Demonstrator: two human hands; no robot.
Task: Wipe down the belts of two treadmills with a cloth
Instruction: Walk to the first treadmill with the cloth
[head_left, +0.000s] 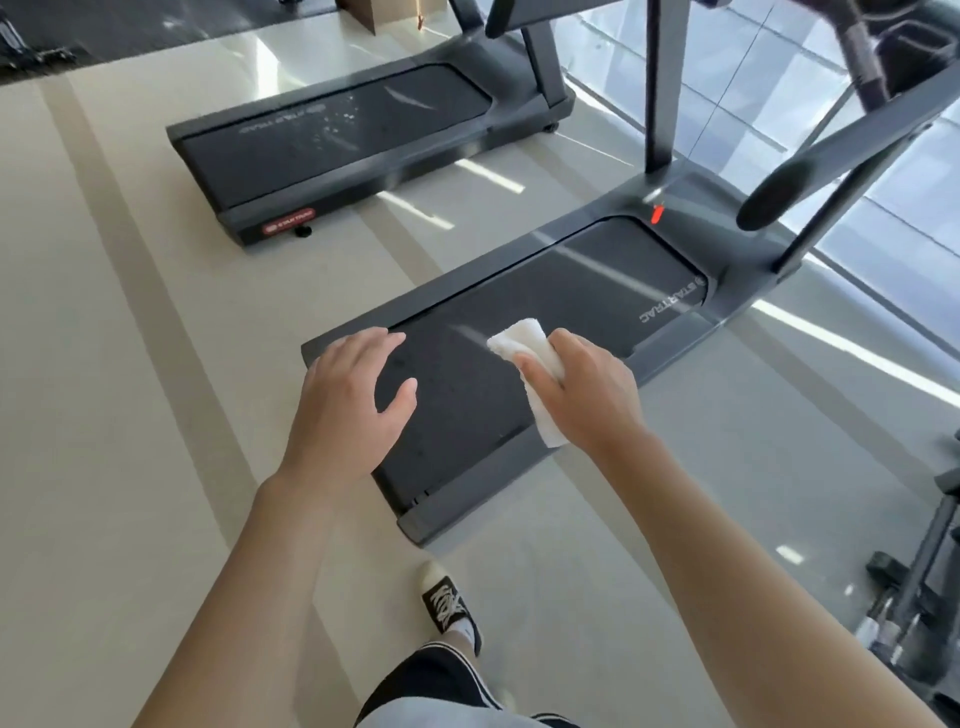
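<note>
Two dark treadmills stand on a pale floor. The near treadmill's black belt (582, 291) runs from below my hands toward the upper right. My right hand (582, 389) grips a folded white cloth (519, 340) over the rear part of that belt. My left hand (348, 400) hovers with fingers spread and relaxed above the belt's rear left edge, holding nothing. The far treadmill's belt (332, 130) lies at the upper left and shows pale specks and a streak.
A glass wall (769, 93) rises behind the treadmills' uprights on the right. Dark gym equipment (919, 587) stands at the lower right edge. My foot in a black sneaker (447, 605) is on the floor behind the near treadmill's rear end.
</note>
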